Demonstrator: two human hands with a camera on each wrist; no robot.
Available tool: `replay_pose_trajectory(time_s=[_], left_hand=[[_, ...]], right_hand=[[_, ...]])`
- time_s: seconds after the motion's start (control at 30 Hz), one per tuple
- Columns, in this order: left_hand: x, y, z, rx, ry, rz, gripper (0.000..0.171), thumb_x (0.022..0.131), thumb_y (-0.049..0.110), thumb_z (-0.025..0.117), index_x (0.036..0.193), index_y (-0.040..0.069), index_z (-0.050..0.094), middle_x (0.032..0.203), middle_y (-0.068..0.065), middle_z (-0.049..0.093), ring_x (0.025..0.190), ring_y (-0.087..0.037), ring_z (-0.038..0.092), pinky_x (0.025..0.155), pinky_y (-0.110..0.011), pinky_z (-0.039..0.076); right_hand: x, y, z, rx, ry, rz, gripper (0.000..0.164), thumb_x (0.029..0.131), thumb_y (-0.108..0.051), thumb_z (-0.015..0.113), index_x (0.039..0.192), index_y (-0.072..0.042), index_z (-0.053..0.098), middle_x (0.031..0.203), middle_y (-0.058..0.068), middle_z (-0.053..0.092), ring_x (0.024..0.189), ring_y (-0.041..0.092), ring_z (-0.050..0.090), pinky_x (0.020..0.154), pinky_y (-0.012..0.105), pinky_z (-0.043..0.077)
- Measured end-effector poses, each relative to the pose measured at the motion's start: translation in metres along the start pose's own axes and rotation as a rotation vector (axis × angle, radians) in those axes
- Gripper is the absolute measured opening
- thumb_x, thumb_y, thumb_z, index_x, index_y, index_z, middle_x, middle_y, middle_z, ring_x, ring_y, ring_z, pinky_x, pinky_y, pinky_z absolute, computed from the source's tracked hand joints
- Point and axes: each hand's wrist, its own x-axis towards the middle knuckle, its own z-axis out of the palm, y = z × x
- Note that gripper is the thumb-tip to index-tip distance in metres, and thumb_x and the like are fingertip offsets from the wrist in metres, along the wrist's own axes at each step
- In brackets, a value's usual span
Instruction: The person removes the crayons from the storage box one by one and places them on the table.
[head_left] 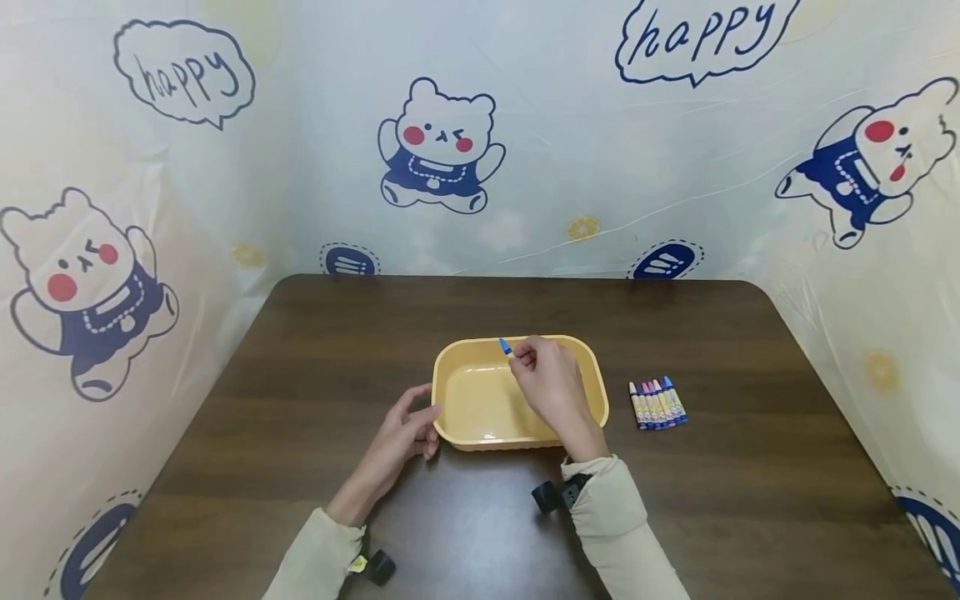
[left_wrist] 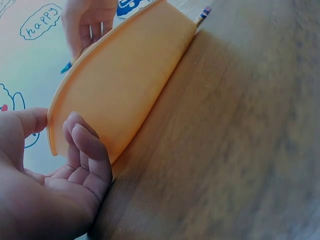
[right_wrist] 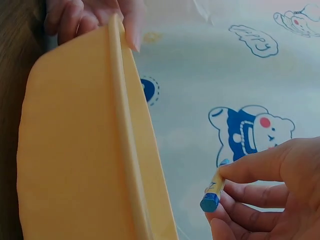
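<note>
A yellow plastic basin stands on the table, its inside bare where it shows. My left hand holds the basin's left end, thumb at the rim and the other fingers bent against the outer wall. Over the basin's right half, my right hand pinches a blue crayon with a yellow wrapper. In the right wrist view the crayon sits between thumb and fingers, its blue flat end toward the camera. Several crayons lie side by side in a row to the right of the basin.
The dark brown wooden table carries all of this. A pale curtain printed with bears and "happy" bubbles surrounds its back and sides. Each wrist wears a small black camera, such as the right one.
</note>
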Motion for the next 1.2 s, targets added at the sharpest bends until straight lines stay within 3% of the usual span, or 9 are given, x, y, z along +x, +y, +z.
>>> replay_pose_trajectory(time_s=[0.2,0.43,0.6,0.8,1.03,1.2], left_hand=[[0.000,0.000,0.001,0.003,0.003,0.004,0.053,0.097,0.026,0.065,0.143,0.017,0.040,0.068,-0.007,0.055,0.057,-0.018,0.051,0.053,-0.026,0.045],[0.002,0.001,0.000,0.018,0.005,-0.006,0.052,0.099,0.024,0.062,0.144,0.015,0.039,0.068,-0.007,0.055,0.057,-0.018,0.051,0.053,-0.026,0.045],[0.003,0.000,-0.001,0.008,0.003,-0.004,0.053,0.099,0.024,0.062,0.145,0.012,0.038,0.067,-0.006,0.054,0.056,-0.018,0.051,0.053,-0.025,0.045],[0.002,-0.001,0.000,0.009,0.004,-0.004,0.051,0.098,0.025,0.064,0.142,0.016,0.040,0.068,-0.006,0.055,0.057,-0.018,0.052,0.053,-0.026,0.046],[0.002,-0.001,0.002,0.013,-0.008,0.003,0.052,0.098,0.027,0.063,0.143,0.016,0.039,0.068,-0.006,0.056,0.057,-0.018,0.052,0.053,-0.026,0.046],[0.002,0.000,0.001,0.008,-0.004,-0.011,0.052,0.098,0.027,0.064,0.143,0.016,0.039,0.069,-0.006,0.055,0.058,-0.018,0.052,0.053,-0.025,0.046]], right_hand=[[-0.007,0.015,-0.023,-0.025,0.039,0.007,0.008,0.090,-0.013,0.073,0.091,-0.005,0.072,0.081,0.005,0.067,0.074,0.019,0.060,0.068,0.033,0.051],[-0.016,0.042,-0.053,-0.030,0.101,0.079,0.013,0.093,-0.016,0.071,0.096,-0.004,0.072,0.086,0.008,0.068,0.079,0.022,0.062,0.071,0.035,0.051],[-0.022,0.073,-0.073,-0.052,0.177,0.115,0.016,0.093,-0.019,0.070,0.095,-0.004,0.073,0.086,0.009,0.071,0.080,0.022,0.065,0.072,0.035,0.050],[-0.029,0.123,-0.097,-0.110,0.249,0.185,0.018,0.093,-0.020,0.069,0.095,-0.003,0.074,0.087,0.011,0.073,0.078,0.026,0.066,0.067,0.035,0.046],[-0.032,0.180,-0.116,-0.064,0.215,0.360,0.030,0.094,-0.029,0.069,0.103,-0.002,0.074,0.087,0.011,0.072,0.080,0.022,0.059,0.064,0.032,0.042],[-0.030,0.198,-0.119,-0.075,0.201,0.386,0.029,0.094,-0.027,0.069,0.102,0.000,0.074,0.086,0.013,0.072,0.078,0.022,0.057,0.064,0.033,0.040]])
